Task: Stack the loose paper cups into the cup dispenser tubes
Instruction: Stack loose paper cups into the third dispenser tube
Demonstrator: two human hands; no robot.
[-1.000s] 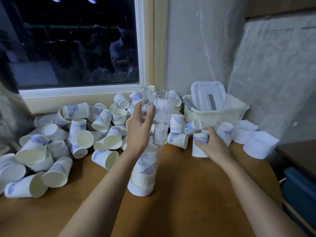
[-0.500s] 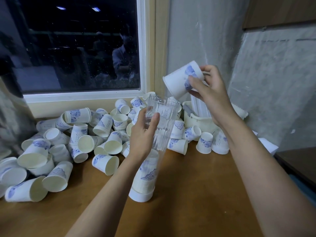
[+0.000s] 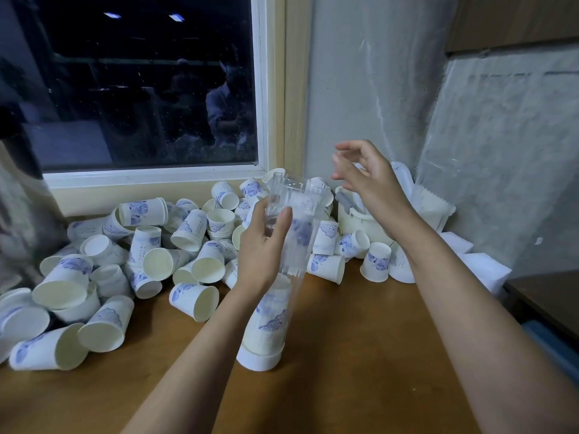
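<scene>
Wooden table (image 3: 360, 355): left hand (image 3: 263, 249) grips dispenser tube (image 3: 282, 264).

Both my arms are bare, wrist to elbow, with only skin showing wherever they are in view. My left forearm (image 3: 194, 355) enters at the bottom centre of the frame, slim and smooth, ending in my left hand (image 3: 263, 252) at mid-frame. My right forearm (image 3: 470, 308) fills the lower right corner, looming broader, and leads to my right hand (image 3: 376, 183) right of centre, its fingertips (image 3: 344, 147) slightly blurred.
</scene>
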